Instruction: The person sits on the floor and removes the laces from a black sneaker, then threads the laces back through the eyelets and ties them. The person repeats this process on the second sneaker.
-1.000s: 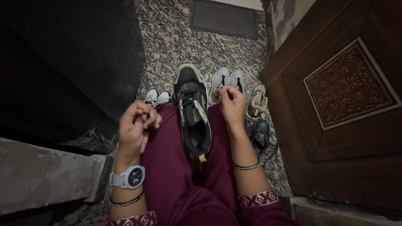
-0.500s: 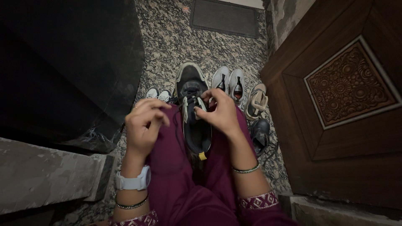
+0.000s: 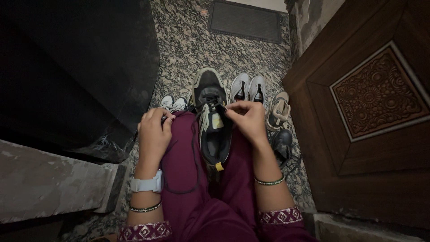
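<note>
A black sneaker [image 3: 214,134] with pale trim and a yellow heel tab lies between my knees, toe pointing away. My right hand [image 3: 246,118] pinches the black lace at the top of the tongue. At the shoe's left side my left hand [image 3: 154,134] is closed on the other lace end. That black lace [image 3: 193,152] hangs in a loose loop over my maroon trouser leg. A white watch and a bangle sit on my left wrist, a green bangle on my right.
Other shoes stand on the speckled stone floor [image 3: 188,49]: a grey pair [image 3: 248,87], a small white pair [image 3: 174,103], a tan sandal [image 3: 277,110], a black shoe [image 3: 282,145]. A carved wooden door [image 3: 371,116] is right, a dark panel [image 3: 67,67] and stone step [image 3: 49,179] left, a mat [image 3: 244,20] ahead.
My hands, spread wide a second ago, came in to the shoe. The right hand now pinches the lace at the tongue and the left has dropped lower, leaving a slack loop on my leg.
</note>
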